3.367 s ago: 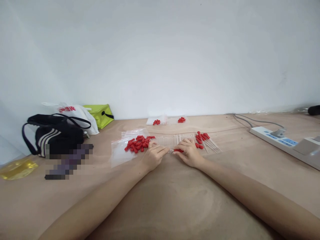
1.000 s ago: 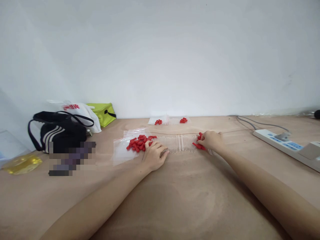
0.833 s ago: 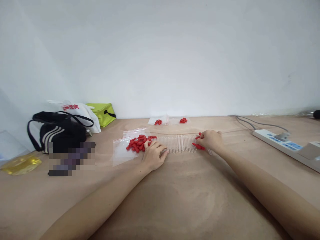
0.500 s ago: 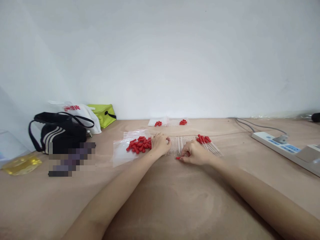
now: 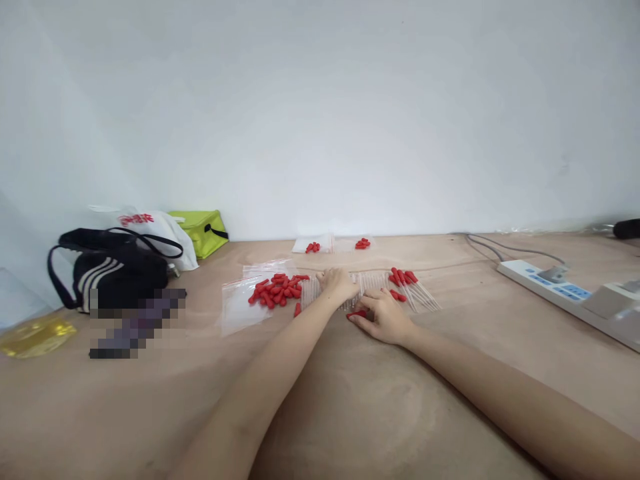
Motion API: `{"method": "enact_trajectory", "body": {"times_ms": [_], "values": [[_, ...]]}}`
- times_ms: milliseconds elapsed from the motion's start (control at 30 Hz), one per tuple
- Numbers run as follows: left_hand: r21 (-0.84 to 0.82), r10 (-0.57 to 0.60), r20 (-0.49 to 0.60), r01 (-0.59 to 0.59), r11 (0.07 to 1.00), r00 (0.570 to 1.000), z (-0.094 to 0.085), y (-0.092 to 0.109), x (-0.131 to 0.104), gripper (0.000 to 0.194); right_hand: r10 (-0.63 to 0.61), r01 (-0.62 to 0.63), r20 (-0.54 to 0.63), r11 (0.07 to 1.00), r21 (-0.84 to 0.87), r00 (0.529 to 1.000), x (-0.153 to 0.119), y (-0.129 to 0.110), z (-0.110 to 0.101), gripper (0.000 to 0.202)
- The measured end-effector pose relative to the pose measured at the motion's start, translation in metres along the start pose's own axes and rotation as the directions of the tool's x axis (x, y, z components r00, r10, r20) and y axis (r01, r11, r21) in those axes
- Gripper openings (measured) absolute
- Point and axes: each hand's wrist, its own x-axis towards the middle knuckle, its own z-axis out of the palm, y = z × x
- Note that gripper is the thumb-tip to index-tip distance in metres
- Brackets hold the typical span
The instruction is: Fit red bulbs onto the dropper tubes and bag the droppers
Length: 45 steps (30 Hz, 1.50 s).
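Observation:
My left hand (image 5: 341, 284) rests across a row of clear glass dropper tubes (image 5: 373, 283), fingers loosely spread over them, with nothing visibly gripped. On the tabletop just to its right, my right hand (image 5: 386, 316) pinches a red rubber bulb (image 5: 356, 314) between thumb and fingers; part of it is hidden. Several more red bulbs (image 5: 275, 291) lie heaped on a clear plastic bag (image 5: 235, 308) left of the tubes. Tubes fitted with red bulbs (image 5: 404, 276) fan out beyond my right hand. One loose red bulb (image 5: 297, 309) lies beside my left forearm.
Two small clear bags with red bulbs (image 5: 313, 247) lie near the wall. At left are a black bag (image 5: 123, 277), a white plastic bag (image 5: 167, 233), a lime-green bag (image 5: 200, 233) and a yellow pouch (image 5: 40, 335). A white power strip (image 5: 530, 277) with cords stands at right.
My left hand has shifted right along the tubes, closer to my right hand. My right hand stays low with the red bulb, its fingers a little more extended. The camera view has shifted slightly.

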Motion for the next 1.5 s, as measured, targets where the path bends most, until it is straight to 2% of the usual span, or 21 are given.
{"method": "enact_trajectory", "body": {"times_ms": [233, 333, 433, 467, 500, 600, 667, 733, 933, 1067, 1233, 1367, 1500], "values": [[-0.028, 0.032, -0.002, -0.032, 0.999, 0.999, -0.007, 0.003, 0.000, 0.020, -0.009, 0.009, -0.011, 1.000, 0.000, 1.000, 0.001, 0.000, 0.000, 0.015], [-0.073, 0.128, -0.048, -0.131, 0.989, 0.991, -0.020, -0.011, -0.007, 0.018, 0.004, -0.002, -0.052, 0.999, 0.046, 0.999, 0.001, 0.000, 0.000, 0.013], [-0.109, 0.253, -0.096, -0.262, 0.959, 0.963, -0.031, -0.039, -0.021, 0.013, 0.058, -0.044, -0.106, 0.991, 0.128, 0.993, 0.002, 0.001, 0.002, 0.011], [-0.121, 0.304, -0.110, -0.316, 0.941, 0.946, -0.032, -0.050, -0.027, 0.010, 0.075, -0.054, -0.129, 0.986, 0.160, 0.989, 0.003, 0.001, 0.003, 0.009], [-0.133, 0.395, -0.162, -0.416, 0.899, 0.904, -0.032, -0.061, -0.032, 0.009, 0.084, -0.055, -0.152, 0.981, 0.188, 0.985, 0.004, 0.002, 0.004, 0.008], [-0.102, 0.563, -0.307, -0.615, 0.782, 0.767, -0.023, -0.091, -0.047, 0.011, 0.056, -0.008, -0.205, 0.973, 0.232, 0.977, 0.005, 0.002, 0.008, 0.016], [-0.065, 0.626, -0.370, -0.692, 0.719, 0.686, -0.015, -0.103, -0.054, 0.013, 0.014, 0.037, -0.211, 0.972, 0.233, 0.977, 0.005, 0.003, 0.010, 0.020], [-0.042, 0.652, -0.395, -0.722, 0.691, 0.647, -0.009, -0.107, -0.057, 0.016, -0.017, 0.065, -0.201, 0.970, 0.233, 0.979, 0.004, 0.003, 0.012, 0.021], [-0.002, 0.684, -0.376, -0.739, 0.673, 0.624, -0.009, -0.101, -0.059, 0.020, -0.027, 0.069, -0.181, 0.970, 0.233, 0.983, 0.002, 0.003, 0.012, 0.021], [0.005, 0.681, -0.381, -0.735, 0.678, 0.625, -0.009, -0.102, -0.059, 0.020, -0.032, 0.085, -0.220, 0.968, 0.236, 0.975, 0.002, 0.000, 0.011, 0.020], [0.001, 0.696, -0.425, -0.768, 0.640, 0.579, -0.007, -0.102, -0.059, 0.020, -0.052, 0.107, -0.209, 0.959, 0.263, 0.977, 0.003, -0.003, 0.010, 0.021], [-0.004, 0.689, -0.421, -0.761, 0.649, 0.590, -0.007, -0.102, -0.059, 0.021, -0.054, 0.106, -0.186, 0.954, 0.282, 0.981, 0.003, -0.006, 0.008, 0.020], [-0.040, 0.699, -0.364, -0.760, 0.648, 0.615, -0.009, -0.102, -0.061, 0.023, -0.048, 0.086, -0.127, 0.946, 0.312, 0.991, 0.004, -0.008, 0.006, 0.017]]}}
